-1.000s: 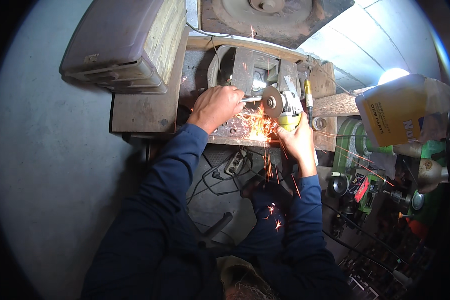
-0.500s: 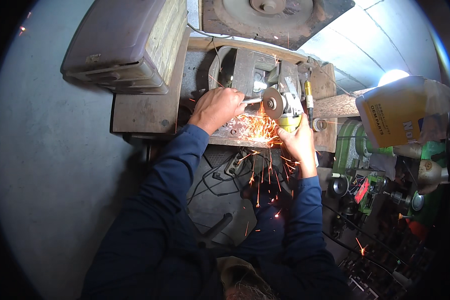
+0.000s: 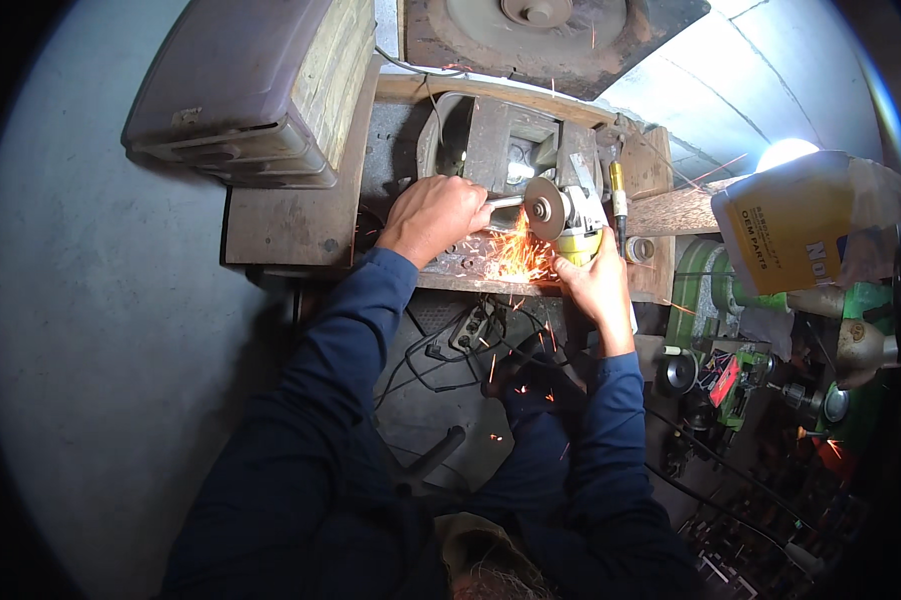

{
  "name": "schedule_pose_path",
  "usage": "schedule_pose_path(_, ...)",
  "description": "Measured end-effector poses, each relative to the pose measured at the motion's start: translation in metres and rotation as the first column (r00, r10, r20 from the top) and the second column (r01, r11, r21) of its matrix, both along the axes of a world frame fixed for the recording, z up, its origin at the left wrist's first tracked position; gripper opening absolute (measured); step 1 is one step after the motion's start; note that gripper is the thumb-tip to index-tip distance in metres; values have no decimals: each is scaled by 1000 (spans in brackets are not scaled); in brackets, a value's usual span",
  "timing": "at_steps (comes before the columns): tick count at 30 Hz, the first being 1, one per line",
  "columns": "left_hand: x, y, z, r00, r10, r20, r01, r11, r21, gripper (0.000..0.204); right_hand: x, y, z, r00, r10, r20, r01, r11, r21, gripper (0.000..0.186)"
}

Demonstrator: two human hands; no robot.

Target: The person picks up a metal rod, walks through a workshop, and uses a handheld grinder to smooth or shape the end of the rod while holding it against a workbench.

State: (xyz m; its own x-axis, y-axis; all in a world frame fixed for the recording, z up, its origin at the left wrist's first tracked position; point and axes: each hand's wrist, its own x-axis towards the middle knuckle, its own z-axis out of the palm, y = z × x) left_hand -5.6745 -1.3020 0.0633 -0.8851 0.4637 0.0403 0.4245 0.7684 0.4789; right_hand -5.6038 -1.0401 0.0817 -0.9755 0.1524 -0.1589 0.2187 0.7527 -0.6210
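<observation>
My left hand [image 3: 436, 218] is closed around a slim metal rod [image 3: 506, 201], whose bare end points right. That end meets the edge of a round disc [image 3: 544, 209] on an angle grinder [image 3: 579, 243]. My right hand [image 3: 597, 283] grips the grinder's yellow-green body from below and the right. Orange sparks [image 3: 519, 258] spray down from the contact point onto the front of the wooden workbench [image 3: 289, 228]. The fingertips of the left hand are partly hidden behind the rod and hand.
A grey plastic drawer box [image 3: 226, 95] stands at the left of the bench. A yellow-tipped tool [image 3: 619, 185] stands right of the grinder. A power strip [image 3: 468, 330] with cables lies below. A yellow box [image 3: 786, 225] and a green machine [image 3: 736, 385] are on the right.
The spark spray has become smaller and narrower, with fewer sparks falling below the bench. Both hands, the rod and the grinder stay almost in the same place.
</observation>
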Motion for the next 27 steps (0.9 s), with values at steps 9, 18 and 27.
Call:
schedule_pose_path(9,4,0,17,995,52,80,-61,992,107,20,2,4,8,1000,-7,-8,7,1000,1,66)
schedule_pose_path(18,1,-2,14,999,9,34,-12,994,105,17,1,4,2,999,-21,-25,21,1000,4,65)
schedule_pose_path(27,2,-2,14,1000,9,4,-9,993,119,16,0,0,3,1000,-12,-1,12,1000,18,62)
